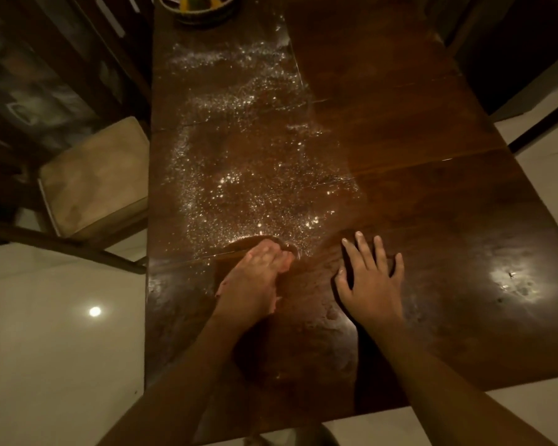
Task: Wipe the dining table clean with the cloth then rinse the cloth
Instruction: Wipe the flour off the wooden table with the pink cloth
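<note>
**Most of the spill unwiped; cloth under left hand**

Left of the left fingers, past the table edge, stands a cushioned chair (pixel 94 178). The left hand (pixel 255 278) bears down on the pinkish cloth (pixel 284 268), which shows only at the fingertips and at the heel of the palm. The fingers lie together over it, but blur hides whether they curl round it. White powder (pixel 239 188) spreads from just beyond those fingertips far up the dining table (pixel 432 204). The right hand (pixel 372 284) lies flat just right of the cloth, fingers spread, holding nothing.

Recommendation: apply full palm pressure and draw the powder back toward the fingers in overlapping strokes. Gather it rather than scatter it, and let none cross onto the bare wood right of the right fingers.
</note>
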